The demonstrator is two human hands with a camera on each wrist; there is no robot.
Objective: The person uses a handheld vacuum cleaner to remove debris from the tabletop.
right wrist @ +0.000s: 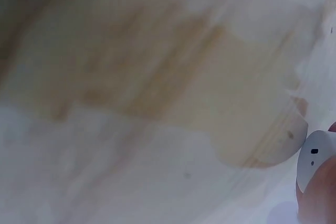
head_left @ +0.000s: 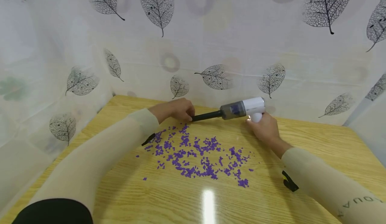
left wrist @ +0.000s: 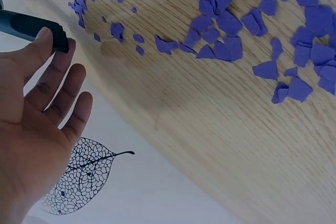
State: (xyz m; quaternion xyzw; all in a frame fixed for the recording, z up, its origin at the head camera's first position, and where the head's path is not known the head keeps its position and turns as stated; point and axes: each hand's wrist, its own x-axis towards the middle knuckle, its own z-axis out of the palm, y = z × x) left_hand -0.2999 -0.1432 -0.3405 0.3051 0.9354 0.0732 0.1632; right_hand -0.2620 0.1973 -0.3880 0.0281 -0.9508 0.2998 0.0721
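Gripping the white handle of a white and smoky-grey handheld vacuum, your right hand curls its fingers around it, near the back edge of the yellow wood-grain table. Your left hand pinches the tip of its slim black nozzle between thumb and forefinger, the other fingers loosely extended. Small, flat, irregular purple scraps lie scattered on your side of the vacuum, with a leaf-printed white backdrop behind it.
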